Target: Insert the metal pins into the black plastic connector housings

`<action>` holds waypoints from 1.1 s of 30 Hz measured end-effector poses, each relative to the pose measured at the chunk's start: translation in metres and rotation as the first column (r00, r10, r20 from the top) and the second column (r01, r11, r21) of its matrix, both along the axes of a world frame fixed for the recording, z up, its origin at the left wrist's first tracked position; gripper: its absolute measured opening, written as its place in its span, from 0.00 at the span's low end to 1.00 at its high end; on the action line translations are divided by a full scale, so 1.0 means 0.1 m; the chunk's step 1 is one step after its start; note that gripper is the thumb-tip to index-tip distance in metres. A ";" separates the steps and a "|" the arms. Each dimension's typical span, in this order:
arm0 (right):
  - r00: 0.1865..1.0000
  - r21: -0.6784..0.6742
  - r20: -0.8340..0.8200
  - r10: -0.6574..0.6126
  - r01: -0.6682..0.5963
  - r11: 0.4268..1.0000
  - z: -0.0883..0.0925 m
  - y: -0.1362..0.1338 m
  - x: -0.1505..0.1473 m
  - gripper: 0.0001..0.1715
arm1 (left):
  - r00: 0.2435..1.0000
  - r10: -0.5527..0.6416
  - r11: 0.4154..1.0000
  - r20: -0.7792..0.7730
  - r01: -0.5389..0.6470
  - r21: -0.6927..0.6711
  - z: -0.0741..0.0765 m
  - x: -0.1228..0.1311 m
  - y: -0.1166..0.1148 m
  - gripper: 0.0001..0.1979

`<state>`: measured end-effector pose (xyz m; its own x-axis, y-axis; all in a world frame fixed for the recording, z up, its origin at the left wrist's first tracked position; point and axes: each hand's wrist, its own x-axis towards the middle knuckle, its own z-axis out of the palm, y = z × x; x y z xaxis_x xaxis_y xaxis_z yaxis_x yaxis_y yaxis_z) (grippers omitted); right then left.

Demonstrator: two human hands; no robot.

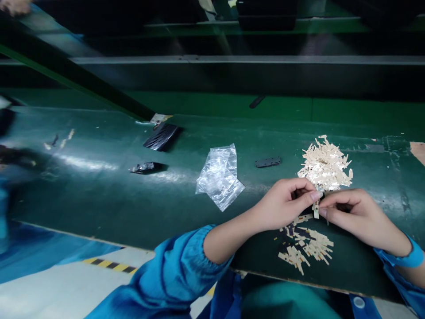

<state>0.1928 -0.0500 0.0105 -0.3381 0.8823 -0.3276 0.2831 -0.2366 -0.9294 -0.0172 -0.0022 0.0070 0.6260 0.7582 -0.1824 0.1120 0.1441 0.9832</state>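
Observation:
My left hand and my right hand meet over the green bench, both closed in a pinch. Between their fingertips is a small flat cream-coloured piece, upright, with a tiny dark part showing at its upper end. Fingers of both hands touch it and partly hide it. Just beyond my hands rises a heap of similar cream pieces. Nearer to me, under my hands, lies a looser scatter of cream pieces, some with small orange-brown marks, and a few dark bits among them.
Clear plastic bags lie left of my hands, with a black perforated strip beside them. Farther left are a black ribbed part and a small black part. A slanted green post meets the bench. Another person's blue sleeve shows at the left edge.

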 end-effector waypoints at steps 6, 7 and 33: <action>0.995 0.008 0.047 -0.084 0.084 0.996 -0.01 -0.02 -0.06 0.11 | 0.991 0.125 0.990 -0.045 -0.122 0.068 -0.04 0.02 -0.04 0.12; 0.994 0.028 0.054 -0.097 0.096 0.995 -0.01 -0.02 -0.07 0.11 | 0.987 0.151 0.985 -0.063 -0.144 0.099 -0.05 0.02 -0.04 0.10; 0.983 0.221 0.147 -0.113 0.079 0.972 -0.01 -0.03 -0.02 0.10 | 0.852 0.241 0.670 -0.464 0.200 0.715 -0.16 -0.06 0.00 0.13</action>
<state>0.1907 -0.0533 0.0099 -0.2079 0.9631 -0.1709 0.4154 -0.0713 -0.9068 -0.0227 -0.0020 -0.0087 0.5971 0.7868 0.1566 0.5995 -0.5673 0.5647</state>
